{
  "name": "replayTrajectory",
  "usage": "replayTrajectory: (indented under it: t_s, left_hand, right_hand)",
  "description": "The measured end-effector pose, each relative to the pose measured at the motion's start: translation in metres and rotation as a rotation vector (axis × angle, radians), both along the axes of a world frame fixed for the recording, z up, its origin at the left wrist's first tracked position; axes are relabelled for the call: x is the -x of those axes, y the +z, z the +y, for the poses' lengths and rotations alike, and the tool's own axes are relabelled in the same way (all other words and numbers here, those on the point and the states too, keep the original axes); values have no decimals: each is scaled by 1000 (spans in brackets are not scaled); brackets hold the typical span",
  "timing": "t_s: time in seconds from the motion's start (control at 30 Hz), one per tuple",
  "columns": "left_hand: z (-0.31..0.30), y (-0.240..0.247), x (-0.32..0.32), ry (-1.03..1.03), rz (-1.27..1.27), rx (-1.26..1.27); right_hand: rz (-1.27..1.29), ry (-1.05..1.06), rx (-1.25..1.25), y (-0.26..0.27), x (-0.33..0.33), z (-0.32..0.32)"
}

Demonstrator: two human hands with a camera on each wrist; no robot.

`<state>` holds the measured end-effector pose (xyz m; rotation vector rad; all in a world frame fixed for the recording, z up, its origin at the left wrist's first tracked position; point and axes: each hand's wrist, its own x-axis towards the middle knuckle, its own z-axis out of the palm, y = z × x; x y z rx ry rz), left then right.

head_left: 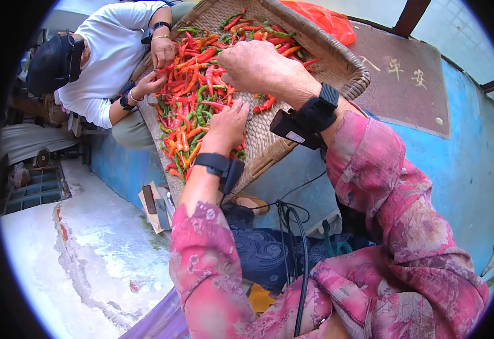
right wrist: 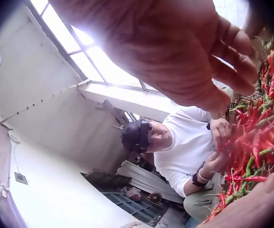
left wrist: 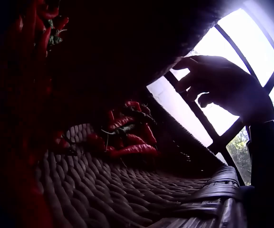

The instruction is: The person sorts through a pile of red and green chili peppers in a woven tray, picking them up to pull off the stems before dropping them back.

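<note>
My left hand [head_left: 228, 129] reaches low over a heap of red and green chili peppers [head_left: 193, 79] on a woven tray [head_left: 267, 133]. A red chili pepper [head_left: 213, 104] lies right at its fingers; I cannot tell whether they pinch it. Above the tray's middle, my right hand [head_left: 256, 66] is raised with its fingers loosely bent. The left wrist view shows this right hand [left wrist: 217, 85] in dark outline, nothing between its fingers. Across the heap, another person's hands [head_left: 155, 70] work at the peppers' edge.
The person in a white shirt [head_left: 114, 48] sits at the tray's left side. A red plastic bag [head_left: 326, 20] lies behind the tray's far rim. Black cables [head_left: 292, 212] hang below the tray, in front of my body. A brown mat [head_left: 399, 79] with characters lies at the right.
</note>
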<state>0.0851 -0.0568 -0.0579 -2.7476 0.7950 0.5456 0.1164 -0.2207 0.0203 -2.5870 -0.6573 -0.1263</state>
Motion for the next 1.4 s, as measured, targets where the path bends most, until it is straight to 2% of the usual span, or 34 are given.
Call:
replayTrajectory:
  t_s: [0.13,0.23,0.27,0.43,0.5,0.57,0.63,0.67,0.73,0.77,0.83,0.87,0.9,0.97,1.03,1.1,1.17,1.3,1.4]
  left_hand:
    - [1,-23,-11,-13,-126,-98]
    - [6,-29,-12,-93,-415,-182]
    - [8,-29,-15,-89,-386,-268]
    - [33,-22,-17,-58,-414,-119]
    - [43,-8,-15,48,-464,72]
    - [51,9,-11,142,-539,377]
    - [66,23,-12,156,-619,555]
    - [74,28,-10,157,-621,552]
    - [87,38,1,256,-657,799]
    - [91,40,9,261,-660,796]
    - [93,53,28,802,-254,1386]
    - [86,56,40,856,-245,1581]
    - [84,55,49,861,-253,1584]
    - [86,53,63,937,-167,1800]
    - [90,49,74,951,-134,1797]
    - [91,50,84,1045,-64,1629]
    - [94,51,89,1035,-60,1638]
    - [92,57,92,1097,-120,1720]
    - [97,61,95,1077,-126,1870]
  right_hand:
    - [77,-7,27,9,2,-1]
    - [83,-8,50,9,1,-3]
    - [83,-10,49,9,2,-4]
    - [79,-7,14,8,2,-6]
    - [80,-2,10,8,3,-8]
    - [78,11,6,9,4,-7]
    - [80,6,14,9,4,-5]
    - [80,9,11,8,4,-5]
    - [72,22,13,9,6,-3]
    - [72,27,12,8,6,-2]
    - [43,35,54,7,7,1]
    - [53,48,49,6,8,3]
    - [51,57,52,3,8,5]
    - [-22,106,18,-6,8,10]
    - [13,130,71,-5,10,14]
    - [-15,150,74,-12,11,20]
    - [-12,179,90,-17,10,24]
    - [-9,192,155,-14,13,28]
    - [-14,204,128,-18,15,36]
